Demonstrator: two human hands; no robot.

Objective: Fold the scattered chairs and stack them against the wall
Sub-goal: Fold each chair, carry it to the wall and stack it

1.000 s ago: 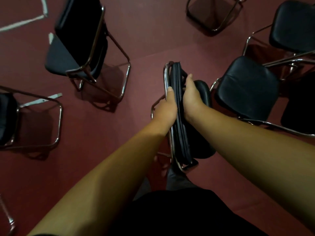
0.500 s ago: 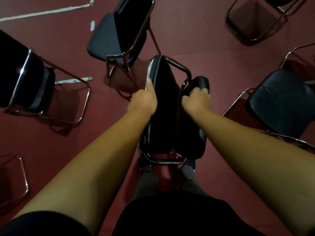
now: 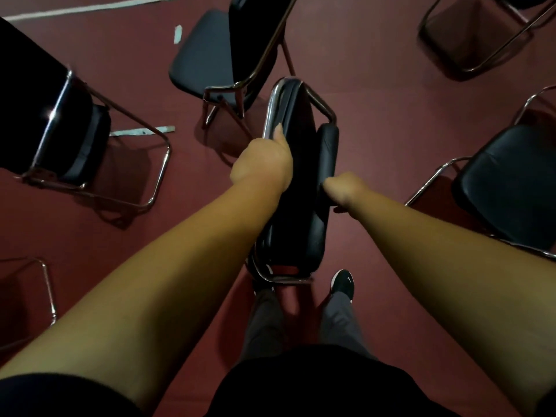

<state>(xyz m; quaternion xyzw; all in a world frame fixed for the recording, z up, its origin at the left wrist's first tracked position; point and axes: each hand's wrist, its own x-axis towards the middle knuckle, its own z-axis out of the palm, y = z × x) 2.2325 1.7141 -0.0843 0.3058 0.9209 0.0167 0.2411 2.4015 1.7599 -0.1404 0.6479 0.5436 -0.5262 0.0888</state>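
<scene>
While both hands hold it, the folded chair (image 3: pixel 301 182) stands upright directly before the person, between the two forearms and just beyond the feet. Its black backrest and seat pad (image 3: pixel 328 152) lie nearly flat against each other, and the chrome frame (image 3: pixel 270 114) loops over the top end and closes across the bottom end. The left hand (image 3: pixel 261 165) grasps the left edge of the chair about midway along its length. Its fingers are wrapped out of sight behind the frame tube and its thumb is laid along the edge toward the top. The right hand (image 3: pixel 346 189) is clenched on the near end of the seat pad at the chair's right side, with the fingertips hidden beneath the pad. The hands sit on opposite sides of the chair, the left slightly farther from the person than the right. Whether the bottom of the frame touches the dark red floor (image 3: pixel 391 121) cannot be determined. A black shoe (image 3: pixel 343 282) shows just right of the chair's lower end. Unfolded chairs surround the spot. The nearest open chair (image 3: pixel 204 58) stands just beyond the folded one, toward the left. The left chair (image 3: pixel 60 121) stands well apart at the frame's left side, and the right chair (image 3: pixel 511 188) shows its seat at the right edge. A strip of pale tape (image 3: pixel 141 132) lies on the floor beside the left chair.
</scene>
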